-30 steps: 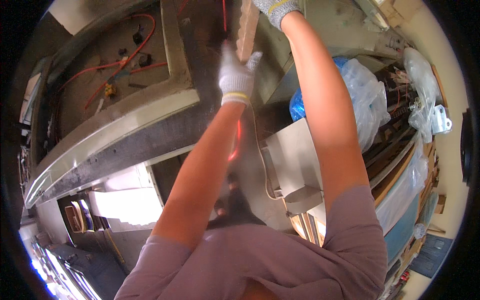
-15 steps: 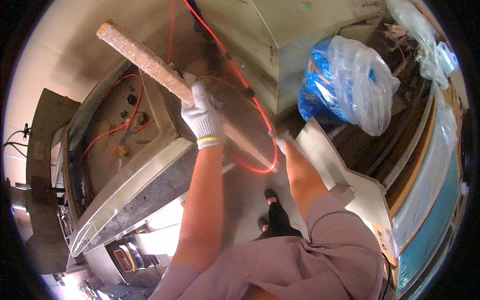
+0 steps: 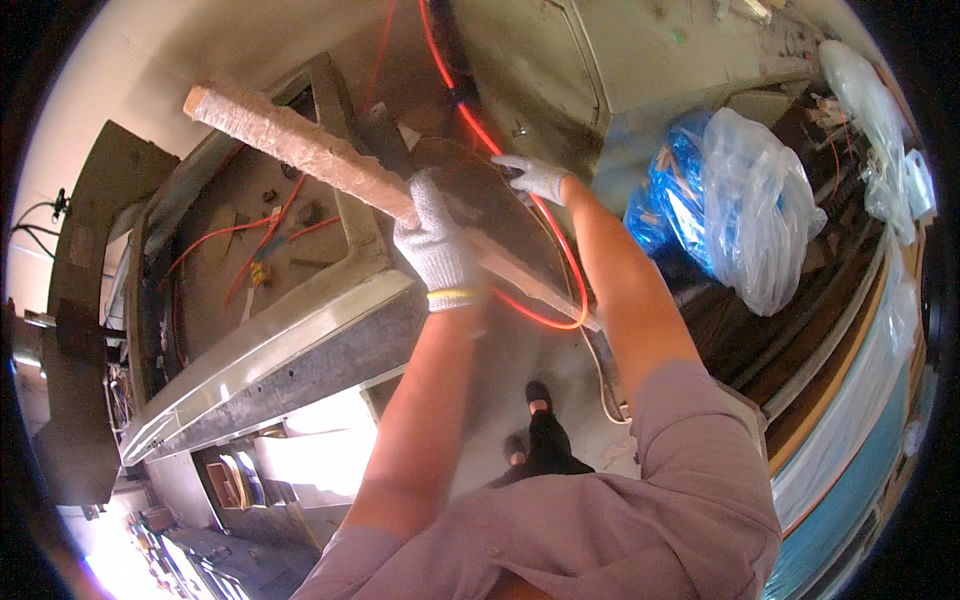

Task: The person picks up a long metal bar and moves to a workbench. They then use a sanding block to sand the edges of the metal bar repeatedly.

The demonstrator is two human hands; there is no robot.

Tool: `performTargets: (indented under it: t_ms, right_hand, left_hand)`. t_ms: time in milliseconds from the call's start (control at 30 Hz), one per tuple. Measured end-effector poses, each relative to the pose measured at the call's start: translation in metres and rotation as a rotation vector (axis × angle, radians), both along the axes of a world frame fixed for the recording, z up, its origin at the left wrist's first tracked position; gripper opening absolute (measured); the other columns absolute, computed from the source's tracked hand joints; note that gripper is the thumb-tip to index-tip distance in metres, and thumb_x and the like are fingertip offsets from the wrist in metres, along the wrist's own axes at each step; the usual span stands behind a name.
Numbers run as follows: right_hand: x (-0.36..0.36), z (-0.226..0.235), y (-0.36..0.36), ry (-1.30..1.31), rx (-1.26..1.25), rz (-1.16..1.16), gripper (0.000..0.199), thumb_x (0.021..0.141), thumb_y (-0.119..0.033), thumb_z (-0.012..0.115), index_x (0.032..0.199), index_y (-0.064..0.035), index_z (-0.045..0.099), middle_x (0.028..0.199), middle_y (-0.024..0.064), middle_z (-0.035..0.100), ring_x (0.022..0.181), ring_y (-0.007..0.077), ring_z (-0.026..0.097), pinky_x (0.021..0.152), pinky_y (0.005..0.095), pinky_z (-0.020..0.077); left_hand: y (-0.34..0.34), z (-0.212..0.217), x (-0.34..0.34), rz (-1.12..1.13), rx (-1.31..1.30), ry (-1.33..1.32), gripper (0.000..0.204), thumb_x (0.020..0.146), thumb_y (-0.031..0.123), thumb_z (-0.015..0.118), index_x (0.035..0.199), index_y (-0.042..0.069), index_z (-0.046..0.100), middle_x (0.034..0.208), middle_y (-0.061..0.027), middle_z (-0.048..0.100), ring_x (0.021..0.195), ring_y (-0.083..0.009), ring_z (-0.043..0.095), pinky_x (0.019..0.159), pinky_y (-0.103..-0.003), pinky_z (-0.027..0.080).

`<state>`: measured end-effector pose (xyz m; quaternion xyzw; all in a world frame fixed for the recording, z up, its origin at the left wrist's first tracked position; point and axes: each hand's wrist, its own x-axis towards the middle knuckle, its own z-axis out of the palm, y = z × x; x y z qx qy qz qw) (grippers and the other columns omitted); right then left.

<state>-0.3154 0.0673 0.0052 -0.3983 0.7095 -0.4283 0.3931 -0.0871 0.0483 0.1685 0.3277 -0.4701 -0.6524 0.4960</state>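
Observation:
My left hand, in a white knitted glove with a yellow cuff band, is closed around a long wooden board. The board slants from the upper left, through that hand, down toward my right forearm. Its upper part has a rough, pale, wrapped-looking surface. My right hand, also gloved, reaches forward with fingers stretched out beside an orange-red hose. Nothing shows in its grasp; whether it touches the hose I cannot tell. The hose hangs in a loop that crosses the board's lower part.
At left stands a large metal frame with red hose pieces inside. A blue bag and a clear plastic bag lie at right above long dark strips. Plastic-covered sheets line the right edge. A pale cabinet stands ahead.
My right hand has moved forward and up, from beside the low part of the hose loop to its upper part. My left hand keeps hold of the board, which has shifted slightly.

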Motion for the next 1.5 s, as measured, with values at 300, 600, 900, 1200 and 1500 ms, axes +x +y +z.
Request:
performTargets:
  t_ms: [300,600,900,1200,1500]
  right_hand:
    - [0.009,-0.023,0.036,0.417,-0.202,-0.163,0.014,0.095,-0.013,0.064,0.105,-0.0121,0.075,0.089,0.0052,0.072,0.072,0.0185,0.064,0.069,0.0353,0.0551]
    - [0.051,0.098,0.035,0.604,-0.399,-0.352,0.059,0.084,-0.036,0.079,0.135,-0.0112,0.061,0.123,0.0156,0.069,0.104,0.0289,0.069,0.093,0.0393,0.0539]
    - [0.117,0.267,0.048,0.292,-0.324,0.466,0.045,0.083,-0.046,0.082,0.103,-0.0065,0.074,0.088,0.0039,0.073,0.088,0.0150,0.066,0.084,0.0322,0.0520]
    - [-0.006,-0.010,0.047,0.454,0.499,-0.148,0.091,0.091,-0.070,0.053,0.150,0.0001,0.044,0.151,0.0246,0.047,0.142,0.0323,0.045,0.118,0.0427,0.0321]
    - [0.090,-0.226,0.110,-0.448,-0.049,-0.865,0.035,0.096,-0.042,0.066,0.103,-0.0075,0.065,0.082,0.0029,0.061,0.050,0.0150,0.048,0.044,0.0315,0.0395]
  left_hand:
    - [0.006,-0.015,0.013,0.002,0.004,-0.013,0.036,0.102,0.039,0.058,0.110,0.005,0.065,0.064,-0.0010,0.051,0.053,-0.0133,0.050,0.053,-0.032,0.051]
    - [0.014,-0.046,0.013,-0.033,-0.167,-0.071,0.033,0.099,0.034,0.061,0.102,0.002,0.069,0.065,-0.0010,0.053,0.056,-0.0122,0.051,0.054,-0.031,0.048]
    - [0.068,-0.043,-0.010,-0.130,-0.210,-0.074,0.026,0.091,0.025,0.071,0.081,0.002,0.064,0.067,0.0005,0.059,0.063,-0.0099,0.052,0.058,-0.032,0.045]
    - [0.059,-0.030,0.030,-0.172,-0.140,-0.096,0.023,0.092,0.025,0.070,0.087,0.003,0.064,0.072,-0.0012,0.060,0.062,-0.0111,0.055,0.056,-0.032,0.045]
    - [0.041,-0.019,0.026,-0.121,-0.065,-0.186,0.021,0.090,0.022,0.074,0.085,0.007,0.060,0.075,-0.0009,0.059,0.066,-0.0131,0.054,0.062,-0.031,0.045]
